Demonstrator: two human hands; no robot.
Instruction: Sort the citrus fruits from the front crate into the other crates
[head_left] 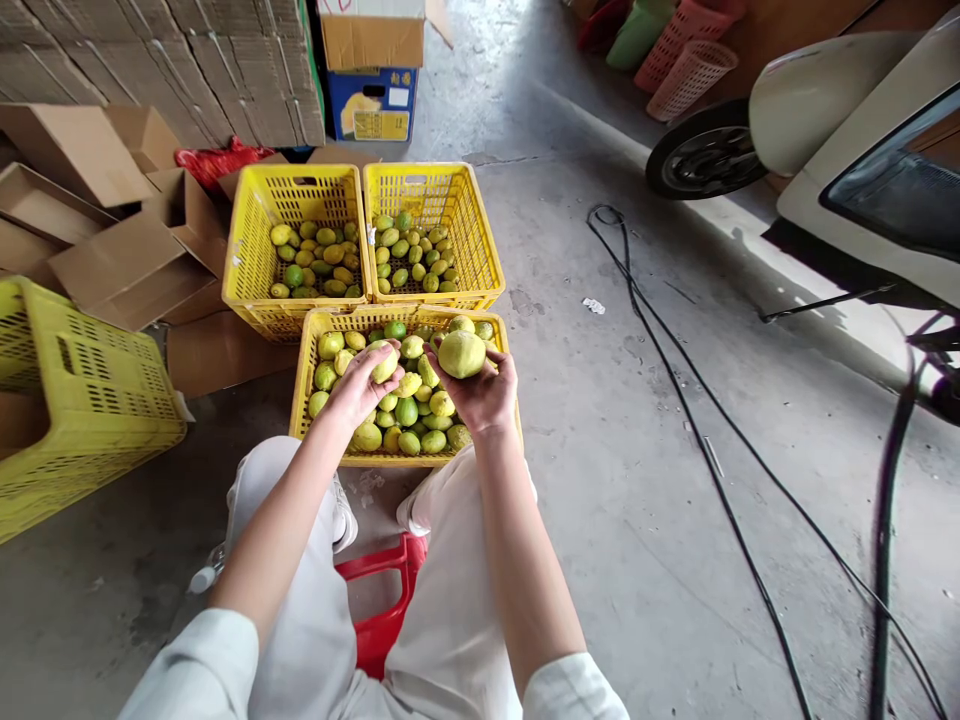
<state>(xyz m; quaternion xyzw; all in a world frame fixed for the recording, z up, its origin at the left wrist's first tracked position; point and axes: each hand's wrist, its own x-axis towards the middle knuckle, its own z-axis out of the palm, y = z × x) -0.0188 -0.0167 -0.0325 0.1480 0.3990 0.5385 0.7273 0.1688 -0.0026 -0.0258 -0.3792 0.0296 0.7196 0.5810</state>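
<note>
Grey concrete floor point(555, 440) is carrying the whole setup. Three yellow crates are holding fruit: near crate point(390, 461) is sitting right in front of the knees, far-left crate point(247, 240) and far-right crate point(480, 255) are standing side by side just beyond it. Probably they're grouped like that to keep all three within arm's reach.

Left hand point(364, 380) is holding one smaller fruit point(385, 364), fingers bending around it, pinching it from the sides. Right hand point(480, 398) is lying palm up under one bigger fruit point(461, 354), fingers spreading around it like a cup, likely so the palm is taking the weight; can't tell what the hidden fingertips are doing. Both fruits are hovering over the near crate, apart from each other; a slip would presumably be landing on fruit, not concrete.

Counts: two fruits in hand, one per hand. Crated fruit is overlapping, so no exact number; near crate is looking fullest. Fourth yellow crate point(97, 440) is standing at left. One red stool point(373, 640) is showing between the legs, one blue box point(375, 105) is standing far off.
</note>
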